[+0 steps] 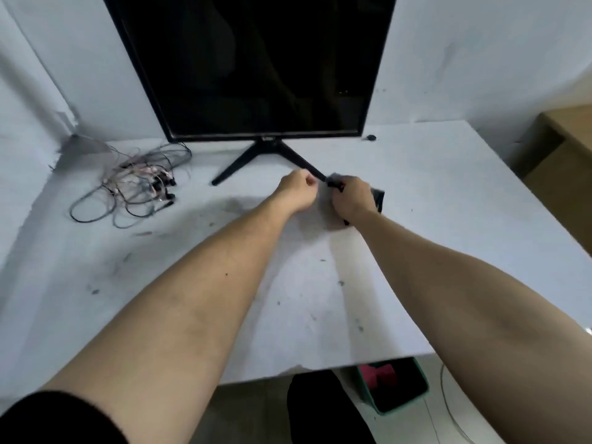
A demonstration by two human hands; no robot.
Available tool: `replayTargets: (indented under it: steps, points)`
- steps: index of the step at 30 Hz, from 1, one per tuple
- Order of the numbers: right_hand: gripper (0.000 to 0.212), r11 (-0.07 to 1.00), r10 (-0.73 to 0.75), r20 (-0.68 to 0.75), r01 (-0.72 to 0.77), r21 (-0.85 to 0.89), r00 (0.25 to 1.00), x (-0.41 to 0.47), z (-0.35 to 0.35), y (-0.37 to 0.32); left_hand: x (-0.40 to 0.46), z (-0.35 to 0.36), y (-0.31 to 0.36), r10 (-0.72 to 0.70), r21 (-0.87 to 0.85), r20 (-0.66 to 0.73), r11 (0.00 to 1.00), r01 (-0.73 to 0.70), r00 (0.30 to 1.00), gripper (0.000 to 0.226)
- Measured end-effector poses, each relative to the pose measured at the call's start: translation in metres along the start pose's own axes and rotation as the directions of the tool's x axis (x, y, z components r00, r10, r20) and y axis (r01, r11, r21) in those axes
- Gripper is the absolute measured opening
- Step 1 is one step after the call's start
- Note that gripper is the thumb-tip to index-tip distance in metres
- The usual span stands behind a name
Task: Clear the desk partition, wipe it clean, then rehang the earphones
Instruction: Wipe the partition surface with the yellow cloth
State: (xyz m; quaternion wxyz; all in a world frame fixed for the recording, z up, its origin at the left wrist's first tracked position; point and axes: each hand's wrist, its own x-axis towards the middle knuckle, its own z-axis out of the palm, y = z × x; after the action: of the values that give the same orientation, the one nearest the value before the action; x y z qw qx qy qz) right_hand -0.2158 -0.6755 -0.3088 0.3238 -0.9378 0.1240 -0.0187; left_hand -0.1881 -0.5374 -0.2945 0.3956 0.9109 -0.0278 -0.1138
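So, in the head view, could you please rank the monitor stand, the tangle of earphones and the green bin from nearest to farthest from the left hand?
Measured from the left hand:
1. Monitor stand, just behind the hand; its right leg ends close by the fingers.
2. Tangle of earphones, well off to the left on the desk.
3. Green bin, on the floor below the desk's near edge, to the right.

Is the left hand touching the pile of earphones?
Apart. The head view shows bare desk between the left hand and the pile of earphones.

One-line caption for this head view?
Right hand grips a dark cloth near the monitor stand; earphones lie tangled on the desk.
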Motion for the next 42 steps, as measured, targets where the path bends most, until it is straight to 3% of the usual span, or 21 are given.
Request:
replayTargets:
  steps: [3,6,9,10,14,19,21,24,27,29,32,35,39,42]
  points:
    - [0.028,0.988,0.012,0.121,-0.03,0.151,0.993,-0.005,-0.021,-0.051,-0.011,-0.046,0.014,-0.1,-0.087,0.075,0.99,0.107,0.992,0.02]
    - [0.026,0.981,-0.048,0.263,-0.004,0.192,0.964,-0.007,-0.036,-0.103,-0.025,-0.098,0.024,-0.189,-0.178,0.168,0.96,0.218,0.968,0.027]
    - [0.027,0.964,-0.064,0.347,-0.033,0.265,0.936,-0.011,-0.047,-0.149,-0.043,-0.148,0.029,-0.222,-0.249,0.155,0.934,0.256,0.963,0.028]
    - [0.027,0.956,-0.105,0.38,-0.012,0.294,0.919,-0.011,-0.052,-0.186,-0.051,-0.188,0.029,-0.249,-0.281,0.128,0.919,0.276,0.96,0.029]
    - [0.025,0.926,-0.225,0.469,0.038,0.376,0.854,-0.01,-0.051,-0.234,-0.065,-0.244,0.009,-0.251,-0.291,0.139,0.914,0.282,0.958,0.044]
    - [0.018,0.909,-0.354,0.526,0.151,0.389,0.774,-0.008,-0.053,-0.331,-0.075,-0.34,-0.02,-0.221,-0.244,0.032,0.944,0.222,0.975,0.016]
    - [0.023,0.926,-0.341,0.592,0.15,0.347,0.73,-0.006,-0.056,-0.357,-0.077,-0.37,-0.023,-0.226,-0.243,0.0,0.945,0.219,0.974,0.013]
    - [0.035,0.938,-0.29,0.755,0.017,0.347,0.588,-0.002,-0.065,-0.388,-0.076,-0.408,-0.018,-0.22,-0.279,-0.03,0.938,0.204,0.975,0.024]
    - [0.037,0.94,-0.287,0.816,-0.018,0.341,0.501,0.005,-0.075,-0.409,-0.075,-0.429,-0.01,-0.223,-0.338,0.024,0.915,0.218,0.974,0.029]
    - [0.036,0.92,-0.322,0.784,-0.02,0.392,0.53,0.013,-0.077,-0.418,-0.075,-0.438,-0.005,-0.215,-0.39,0.14,0.885,0.253,0.967,0.026]
    - [0.035,0.886,-0.381,0.7,0.021,0.464,0.604,0.027,-0.074,-0.42,-0.07,-0.446,0.001,-0.221,-0.354,0.295,0.878,0.322,0.929,0.048]
    - [0.035,0.869,-0.402,0.599,0.083,0.488,0.692,0.036,-0.066,-0.415,-0.062,-0.449,0.004,-0.255,-0.363,0.305,0.86,0.359,0.918,0.04]
    - [0.046,0.814,-0.408,0.45,0.093,0.573,0.795,0.033,-0.054,-0.405,-0.05,-0.452,-0.004,-0.283,-0.505,0.246,0.779,0.371,0.927,0.046]
    - [0.055,0.814,-0.411,0.468,0.084,0.575,0.782,0.026,-0.043,-0.396,-0.048,-0.452,-0.006,-0.304,-0.611,0.192,0.707,0.356,0.933,0.048]
